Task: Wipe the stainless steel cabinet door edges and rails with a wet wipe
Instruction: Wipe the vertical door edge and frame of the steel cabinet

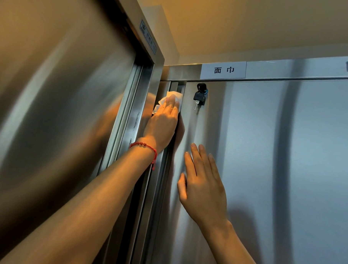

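Note:
A stainless steel cabinet door [270, 157] fills the right of the head view, under a top rail [286, 69]. My left hand [162, 122], a red bead bracelet on its wrist, presses a white wet wipe [172, 96] with straight fingers against the door's left vertical edge near the top corner. The wipe shows above and beside my fingertips; part of it is hidden under the hand. My right hand [203, 184] lies flat on the door face lower down, fingers straight and pointing up, holding nothing.
A black key with a spare hanging from it [200, 95] sits in the lock just right of the wipe. A white label [223, 70] is stuck on the top rail. Another steel cabinet [58, 107] stands at a right angle on the left, its frame [142, 105] close beside my left hand.

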